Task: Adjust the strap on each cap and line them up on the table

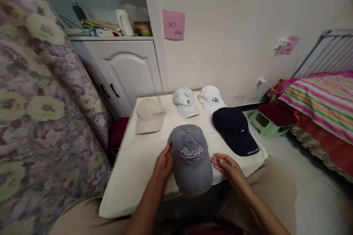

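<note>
Facing six o'clock, the gray cap (191,169) is gripped at nine by the left hand (163,164), seemingly for steadiness; the right hand (229,168), loosely curled and apparently unladen, is held beside three.

forearms (149,200) angled inward, left grip (163,163) pinching, right grip (227,167) relaxed (fingers (219,156) loosely curled)

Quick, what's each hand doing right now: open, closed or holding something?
Left hand: closed, holding the grey fabric baseball cap by its side.
Right hand: partly curled beside that cap; contact can't be told.
</note>
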Demonstrator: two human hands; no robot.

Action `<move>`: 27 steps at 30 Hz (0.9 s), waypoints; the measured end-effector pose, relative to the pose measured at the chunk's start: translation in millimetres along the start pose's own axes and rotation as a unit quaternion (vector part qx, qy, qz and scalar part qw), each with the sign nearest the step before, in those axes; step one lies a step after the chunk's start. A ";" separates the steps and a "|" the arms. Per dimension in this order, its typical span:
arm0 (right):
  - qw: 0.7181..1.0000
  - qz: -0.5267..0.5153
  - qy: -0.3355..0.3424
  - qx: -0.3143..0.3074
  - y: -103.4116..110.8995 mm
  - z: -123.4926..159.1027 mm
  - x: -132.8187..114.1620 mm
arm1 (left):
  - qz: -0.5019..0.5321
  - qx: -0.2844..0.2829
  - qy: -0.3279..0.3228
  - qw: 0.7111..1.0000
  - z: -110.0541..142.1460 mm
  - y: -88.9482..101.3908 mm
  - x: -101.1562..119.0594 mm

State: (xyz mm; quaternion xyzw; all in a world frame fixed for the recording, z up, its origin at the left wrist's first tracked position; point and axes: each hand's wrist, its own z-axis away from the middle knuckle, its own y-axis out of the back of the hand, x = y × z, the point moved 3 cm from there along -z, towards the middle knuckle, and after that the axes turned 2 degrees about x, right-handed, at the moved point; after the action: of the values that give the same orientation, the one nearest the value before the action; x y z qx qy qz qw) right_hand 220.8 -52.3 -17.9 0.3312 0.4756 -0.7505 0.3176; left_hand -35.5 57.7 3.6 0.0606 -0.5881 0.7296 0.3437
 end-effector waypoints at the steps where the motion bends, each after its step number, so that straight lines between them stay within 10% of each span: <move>1: 1.000 0.013 -0.011 0.024 6.8 10.1 6.6 | -0.007 0.010 0.000 1.000 -0.4 0.4 -0.7; 13: 0.944 -0.207 -0.254 -0.034 -20.5 69.3 68.2 | -0.085 0.063 0.010 0.994 13.0 -2.3 -13.2; 27: 0.968 -0.200 -0.121 -0.092 -16.4 54.9 23.8 | -0.070 0.013 0.023 0.997 -20.8 -20.5 -5.8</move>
State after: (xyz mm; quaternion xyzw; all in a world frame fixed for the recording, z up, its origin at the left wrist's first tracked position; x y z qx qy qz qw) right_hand 183.3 -101.2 -10.6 0.1056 0.5576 -0.7860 0.2452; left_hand -12.8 75.4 11.2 0.0898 -0.5648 0.7127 0.4063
